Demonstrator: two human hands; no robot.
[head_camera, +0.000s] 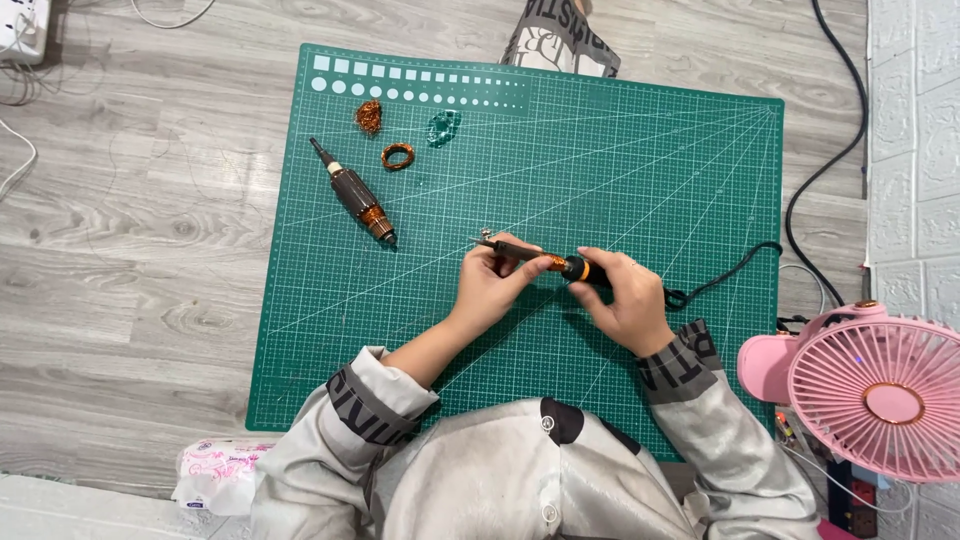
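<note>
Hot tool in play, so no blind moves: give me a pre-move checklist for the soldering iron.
1. Both hands on the soldering iron: ok, left hand at the front, right hand on the handle.
2. Tip over the green cutting mat: ok.
3. Cord free of snags: cannot tell.
4. Motor armature apart from the tip: ok.
5. Copper wire coils out of the way: ok.
6. Iron heated: cannot tell.
</note>
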